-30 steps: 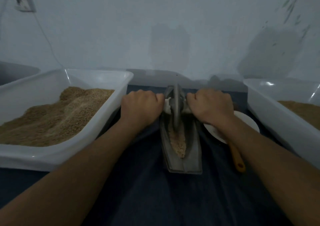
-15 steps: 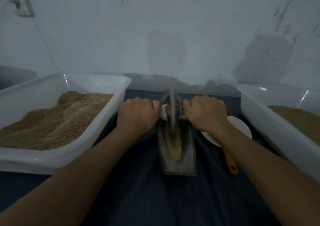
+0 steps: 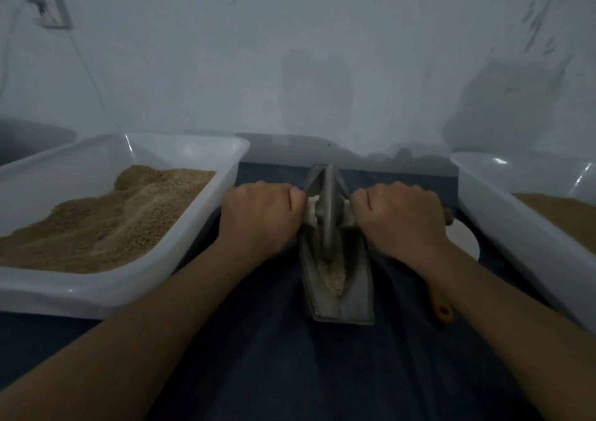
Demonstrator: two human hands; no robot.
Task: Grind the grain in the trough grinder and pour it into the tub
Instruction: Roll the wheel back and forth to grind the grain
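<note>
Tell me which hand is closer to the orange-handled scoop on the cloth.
Right. The right hand grips the wheel's axle directly above the scoop, partly hiding it; the left hand grips the axle across the trough grinder from it.

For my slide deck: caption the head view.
Both hands, left and right, roll the grinder wheel through grain in the trough.

The trough grinder (image 3: 338,278) lies before me between two tubs: one left (image 3: 180,259), one right (image 3: 516,227); a dish, I think, sits behind my right hand (image 3: 400,220).
</note>
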